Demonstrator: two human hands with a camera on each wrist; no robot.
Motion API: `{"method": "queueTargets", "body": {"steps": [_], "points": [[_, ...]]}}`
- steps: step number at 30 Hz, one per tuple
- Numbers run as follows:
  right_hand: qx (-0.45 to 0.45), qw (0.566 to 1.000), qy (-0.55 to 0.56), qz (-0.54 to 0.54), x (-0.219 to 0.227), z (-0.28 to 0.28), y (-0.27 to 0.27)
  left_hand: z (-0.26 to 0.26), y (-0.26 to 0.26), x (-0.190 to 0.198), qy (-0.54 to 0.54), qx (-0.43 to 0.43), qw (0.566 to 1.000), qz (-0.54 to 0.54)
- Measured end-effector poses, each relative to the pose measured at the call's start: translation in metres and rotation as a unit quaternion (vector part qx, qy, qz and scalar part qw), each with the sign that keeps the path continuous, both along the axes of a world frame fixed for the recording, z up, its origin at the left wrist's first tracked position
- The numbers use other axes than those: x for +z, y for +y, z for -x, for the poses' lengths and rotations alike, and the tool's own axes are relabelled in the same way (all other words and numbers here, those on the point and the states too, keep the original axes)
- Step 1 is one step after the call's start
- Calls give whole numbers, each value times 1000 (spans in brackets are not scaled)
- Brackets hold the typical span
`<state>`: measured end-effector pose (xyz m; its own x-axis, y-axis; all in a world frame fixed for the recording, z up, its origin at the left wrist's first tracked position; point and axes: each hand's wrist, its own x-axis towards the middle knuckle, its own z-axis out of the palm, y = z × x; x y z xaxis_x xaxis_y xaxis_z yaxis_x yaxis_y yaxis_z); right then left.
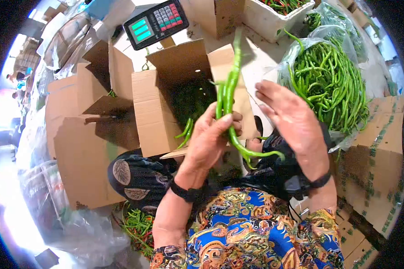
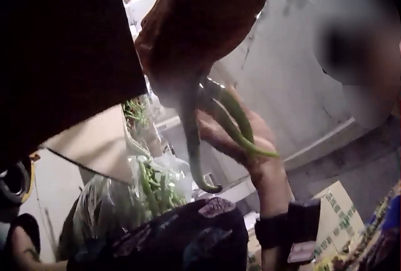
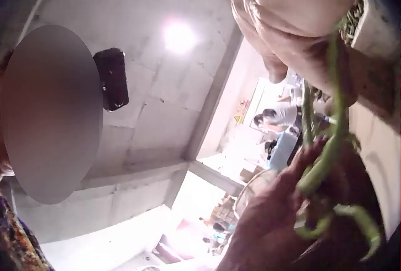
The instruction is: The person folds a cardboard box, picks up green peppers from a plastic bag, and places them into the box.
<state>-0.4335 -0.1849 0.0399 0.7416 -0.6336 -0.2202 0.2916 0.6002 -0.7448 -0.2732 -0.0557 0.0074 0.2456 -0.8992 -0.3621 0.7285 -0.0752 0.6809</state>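
Note:
Several long green chili peppers (image 1: 229,94) are gripped in my left hand (image 1: 209,134), thumb across them, over the front of an open cardboard box (image 1: 153,114). Their curved ends hang out below the fist, as the left wrist view also shows for these peppers (image 2: 233,117). My right hand (image 1: 292,117) is just right of the peppers, its fingers extended and holding nothing. In the right wrist view that hand (image 3: 301,7) overlaps a pepper (image 3: 326,158). More green chilies (image 1: 187,133) lie inside the box, whose depth is dark.
A clear plastic bag (image 1: 286,67) packed with green chilies stands at right. Behind the box is a scale display (image 1: 155,22); a white foam box (image 1: 278,20) with red and green chilies sits at the back. Other cartons (image 1: 87,157) stand left, and loose chilies (image 1: 138,226) lie lower left.

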Motion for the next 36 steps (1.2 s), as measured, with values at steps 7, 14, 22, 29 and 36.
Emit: {"method": "queueTargets", "body": {"steps": [7, 14, 22, 29, 36], "points": [[12, 993, 113, -21, 1, 31, -3, -40, 9, -16, 44, 10, 997, 65], [33, 991, 132, -19, -13, 30, 19, -89, 21, 1, 44, 88, 991, 90], [123, 970, 210, 22, -22, 11, 36, -119, 31, -7, -10, 41, 997, -67], [134, 970, 204, 12, 3, 27, 30, -115, 10, -49, -95, -54, 972, -209], [-51, 993, 111, 1, 41, 96, -21, -100, 10, -51, -463, -155, 847, -212]]}}
